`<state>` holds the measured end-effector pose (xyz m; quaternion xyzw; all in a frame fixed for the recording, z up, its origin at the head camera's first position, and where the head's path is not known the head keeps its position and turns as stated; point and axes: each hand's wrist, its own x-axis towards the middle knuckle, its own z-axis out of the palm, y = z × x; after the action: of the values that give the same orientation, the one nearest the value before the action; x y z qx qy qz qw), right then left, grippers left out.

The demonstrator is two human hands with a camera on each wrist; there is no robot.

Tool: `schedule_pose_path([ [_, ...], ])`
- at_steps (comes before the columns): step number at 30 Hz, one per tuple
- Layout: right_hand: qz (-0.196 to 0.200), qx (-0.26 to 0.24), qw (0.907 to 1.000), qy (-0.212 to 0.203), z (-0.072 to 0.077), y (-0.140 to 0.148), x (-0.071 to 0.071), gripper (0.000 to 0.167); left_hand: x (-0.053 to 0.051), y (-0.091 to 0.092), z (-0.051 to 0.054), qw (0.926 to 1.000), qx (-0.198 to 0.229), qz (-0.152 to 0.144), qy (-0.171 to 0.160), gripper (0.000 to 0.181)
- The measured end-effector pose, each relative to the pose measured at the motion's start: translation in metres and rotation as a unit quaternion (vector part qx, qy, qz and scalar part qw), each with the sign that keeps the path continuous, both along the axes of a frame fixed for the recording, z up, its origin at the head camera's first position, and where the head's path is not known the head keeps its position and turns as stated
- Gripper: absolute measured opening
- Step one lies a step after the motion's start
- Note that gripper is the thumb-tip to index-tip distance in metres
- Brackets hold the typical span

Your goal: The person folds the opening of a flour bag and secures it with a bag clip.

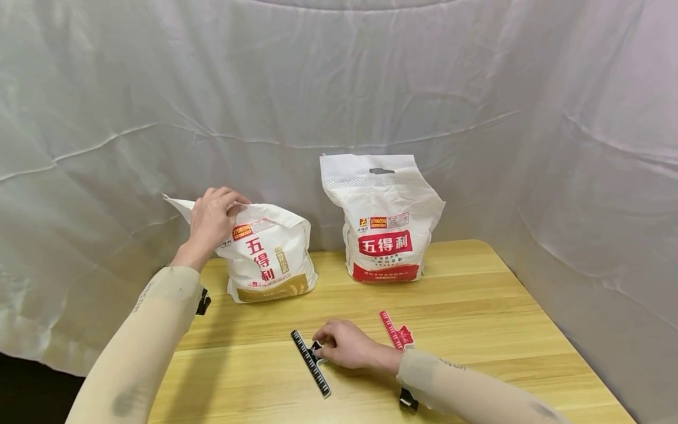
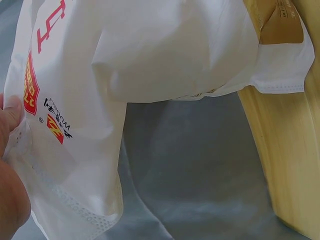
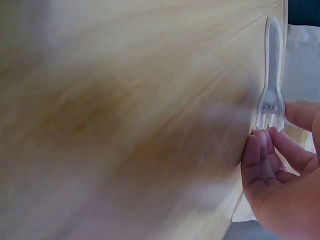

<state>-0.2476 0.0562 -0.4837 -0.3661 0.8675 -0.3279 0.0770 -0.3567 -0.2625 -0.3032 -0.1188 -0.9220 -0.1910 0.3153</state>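
Note:
At the left of the table, a white flour bag [image 1: 270,247] with red characters and a gold lower band leans with its top folded over. My left hand [image 1: 213,218] grips that bag's top edge; in the left wrist view the thumb [image 2: 14,112] presses on its front. Near the table's front, my right hand [image 1: 346,344] pinches the handle of a long black clip [image 1: 311,364] patterned like piano keys. The right wrist view shows the clip's pale side [image 3: 273,65] between thumb and fingers. A similar red clip [image 1: 393,331] lies beyond my right wrist, partly covered by the sleeve.
A second white flour bag [image 1: 389,235] with a red label stands upright at the back, its top bearing a cut-out handle. Grey curtain [image 1: 296,82] hangs behind and at both sides of the wooden table [image 1: 477,306].

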Motion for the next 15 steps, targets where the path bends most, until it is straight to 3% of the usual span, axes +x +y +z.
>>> schedule_pose_path([
  [15,-0.031,-0.044,0.9958,-0.075,0.0001,-0.0015,0.0036,0.021,0.0008,-0.0011,-0.0016,1.0000,0.004,-0.005,0.007,0.011],
])
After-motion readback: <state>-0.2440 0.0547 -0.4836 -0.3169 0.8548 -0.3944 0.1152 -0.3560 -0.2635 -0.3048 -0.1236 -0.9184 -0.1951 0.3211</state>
